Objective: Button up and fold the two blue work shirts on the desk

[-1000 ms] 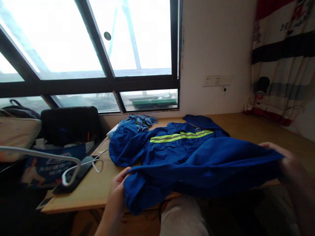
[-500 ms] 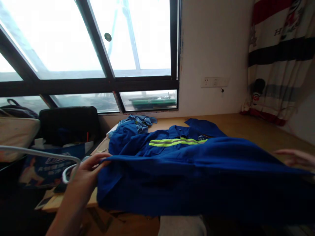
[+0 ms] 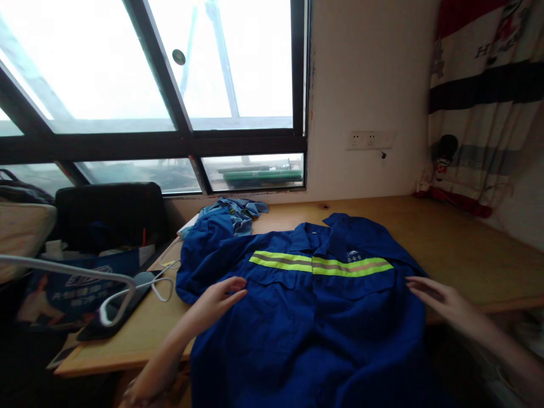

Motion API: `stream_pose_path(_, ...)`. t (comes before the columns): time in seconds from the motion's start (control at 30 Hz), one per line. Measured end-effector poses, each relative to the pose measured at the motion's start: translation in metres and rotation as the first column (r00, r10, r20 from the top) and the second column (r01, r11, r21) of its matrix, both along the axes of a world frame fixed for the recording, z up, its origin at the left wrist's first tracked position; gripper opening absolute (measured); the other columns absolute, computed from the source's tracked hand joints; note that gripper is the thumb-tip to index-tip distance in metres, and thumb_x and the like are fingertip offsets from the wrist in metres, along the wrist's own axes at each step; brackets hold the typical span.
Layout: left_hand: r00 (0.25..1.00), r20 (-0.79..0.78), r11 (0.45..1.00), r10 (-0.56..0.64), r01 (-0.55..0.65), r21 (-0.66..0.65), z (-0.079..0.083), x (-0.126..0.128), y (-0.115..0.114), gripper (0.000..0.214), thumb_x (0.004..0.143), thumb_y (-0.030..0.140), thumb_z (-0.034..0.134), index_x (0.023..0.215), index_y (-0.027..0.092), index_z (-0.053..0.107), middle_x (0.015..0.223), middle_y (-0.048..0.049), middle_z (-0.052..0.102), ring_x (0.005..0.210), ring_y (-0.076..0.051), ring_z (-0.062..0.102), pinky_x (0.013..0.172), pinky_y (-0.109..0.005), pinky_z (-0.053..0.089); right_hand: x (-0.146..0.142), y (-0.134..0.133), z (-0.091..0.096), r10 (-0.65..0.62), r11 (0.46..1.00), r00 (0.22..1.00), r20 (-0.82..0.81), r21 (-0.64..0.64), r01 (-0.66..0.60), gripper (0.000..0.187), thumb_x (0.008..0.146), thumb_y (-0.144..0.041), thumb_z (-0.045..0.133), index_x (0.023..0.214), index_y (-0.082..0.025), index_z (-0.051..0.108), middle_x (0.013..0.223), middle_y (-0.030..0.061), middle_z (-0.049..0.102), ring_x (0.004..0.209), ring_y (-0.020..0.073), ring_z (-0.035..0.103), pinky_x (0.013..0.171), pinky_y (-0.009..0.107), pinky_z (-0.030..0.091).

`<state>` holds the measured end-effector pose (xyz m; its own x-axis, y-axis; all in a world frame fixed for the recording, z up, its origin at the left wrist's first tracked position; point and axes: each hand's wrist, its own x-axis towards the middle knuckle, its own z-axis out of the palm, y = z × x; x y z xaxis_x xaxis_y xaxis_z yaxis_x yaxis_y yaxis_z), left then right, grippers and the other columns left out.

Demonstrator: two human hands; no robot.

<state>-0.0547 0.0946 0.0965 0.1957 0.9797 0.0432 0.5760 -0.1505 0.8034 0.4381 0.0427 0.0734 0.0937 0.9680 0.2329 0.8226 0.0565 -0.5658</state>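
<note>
2 wall sockets [image 3: 364, 140] between window [image 3: 242, 68] and curtain [image 3: 480, 124].

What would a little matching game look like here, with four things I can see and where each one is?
Things
1. dark blue garment
2. reflective band
3. socket plate
4. curtain

Places
A. hanging at the picture's far right
B. its front lying between the left hand and right hand
C. across the garment's chest
D. on the wall, between window and curtain

Pairs: 1-B, 2-C, 3-D, 4-A
</note>
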Motion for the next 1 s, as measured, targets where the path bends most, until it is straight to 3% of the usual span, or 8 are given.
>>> stream_pose_path(0.07, 0.979, -0.192, 0.986, -0.064, 0.092, 0.142, -0.016, 0.022, 0.04, 0.05, 0.072, 0.05, 0.047, 0.112, 0.021, 0.053, 0.118, -0.0091, 0.051, 0.109, -0.024, 0.046, 0.091, -0.038, 0.036, -0.031, 0.039, -0.03, 0.069, 0.992, 0.991, 0.118, -0.115, -0.056, 0.054, 0.075, -0.057, 0.038, 0.113, -0.023, 0.053, 0.115, 0.0104, 0.053, 0.098, 0.0276, 0.052, 0.082, 0.044, 0.04)
stream_pose_path(0.2, 0.811, -0.579, 0.994, 0.077, -0.02, 0.104, -0.062, 0.049, 0.111, 0.061, 0.074, 0.059, 0.036, 0.127, 0.028, 0.036, 0.138, -0.0078, 0.025, 0.124, -0.038, 0.015, 0.091, -0.063, 0.015, -0.065, 0.114, -0.073, -0.174, 0.955, 0.904, 0.391, -0.157, 0.252, 0.062, 0.073, -0.065, 0.032, 0.127, -0.034, 0.035, 0.138, 0.0076, 0.023, 0.113, 0.0454, 0.031, 0.08, 0.066, 0.021)
stream_pose_path(0.3, 0.714, -0.685, 0.989, 0.145, -0.117, 0.087, -0.079, 0.052, 0.164, 0.067, 0.073, 0.066, 0.028, 0.131, 0.031, 0.028, 0.141, -0.0059, 0.016, 0.124, -0.041, 0.009, 0.086, -0.068, 0.014, -0.059, 0.176, -0.074, -0.172, 0.94, 0.882, 0.439, -0.196, 0.28, 0.067, 0.071, -0.069, 0.027, 0.129, -0.036, 0.029, 0.14, 0.0057, 0.017, 0.116, 0.0463, 0.022, 0.083, 0.066, 0.016)
stream_pose_path(0.47, 0.691, -0.698, 0.982, 0.187, -0.145, 0.121, -0.08, 0.056, 0.235, 0.068, 0.073, 0.067, 0.022, 0.131, 0.031, 0.026, 0.141, -0.0059, 0.014, 0.123, -0.041, 0.014, 0.087, -0.064, 0.02, -0.05, 0.247, -0.064, -0.249, 0.932, 0.855, 0.454, -0.128, 0.339, 0.07, 0.072, -0.071, 0.019, 0.131, -0.034, 0.027, 0.14, 0.0066, 0.015, 0.116, 0.0447, 0.023, 0.085, 0.066, 0.012)
stream_pose_path(0.57, 0.693, -0.691, 0.979, 0.205, -0.149, 0.141, -0.084, 0.06, 0.255, 0.068, 0.073, 0.067, 0.021, 0.131, 0.032, 0.027, 0.141, -0.0057, 0.015, 0.122, -0.04, 0.017, 0.087, -0.062, 0.022, -0.058, 0.254, -0.073, -0.287, 0.926, 0.834, 0.471, -0.088, 0.368, 0.071, 0.072, -0.071, 0.019, 0.131, -0.032, 0.028, 0.139, 0.0078, 0.017, 0.114, 0.0445, 0.026, 0.084, 0.065, 0.013)
stream_pose_path(0.73, 0.704, -0.686, 0.983, 0.182, -0.105, 0.152, -0.09, 0.055, 0.26, 0.07, 0.071, 0.07, 0.02, 0.13, 0.034, 0.026, 0.141, -0.0036, 0.017, 0.123, -0.039, 0.015, 0.088, -0.061, 0.021, -0.052, 0.222, -0.082, -0.31, 0.938, 0.798, 0.516, 0.029, 0.345, 0.074, 0.072, -0.069, 0.026, 0.131, -0.024, 0.028, 0.136, 0.0114, 0.024, 0.108, 0.0389, 0.036, 0.08, 0.055, 0.03)
stream_pose_path(0.93, 0.716, -0.693, 0.986, 0.087, 0.037, 0.162, -0.088, 0.047, 0.241, 0.067, 0.072, 0.068, 0.028, 0.13, 0.035, 0.026, 0.141, -0.0002, 0.018, 0.125, -0.036, 0.013, 0.092, -0.058, 0.017, 0.019, 0.202, -0.04, -0.196, 0.935, 0.859, 0.474, -0.175, 0.309, 0.054, 0.081, -0.055, 0.026, 0.097, -0.017, 0.06, 0.093, 0.0129, 0.059, 0.079, 0.0266, 0.055, 0.068, 0.039, 0.041)
stream_pose_path(1.0, 0.719, -0.69, 0.984, 0.078, 0.057, 0.171, -0.087, 0.047, 0.235, 0.066, 0.072, 0.067, 0.03, 0.13, 0.035, 0.027, 0.14, -0.0003, 0.019, 0.125, -0.035, 0.012, 0.093, -0.056, 0.016, 0.031, 0.213, -0.023, -0.193, 0.958, 0.824, 0.532, -0.077, 0.275, 0.047, 0.081, -0.047, 0.033, 0.1, -0.014, 0.059, 0.093, 0.0146, 0.058, 0.087, 0.0278, 0.053, 0.074, 0.039, 0.04)
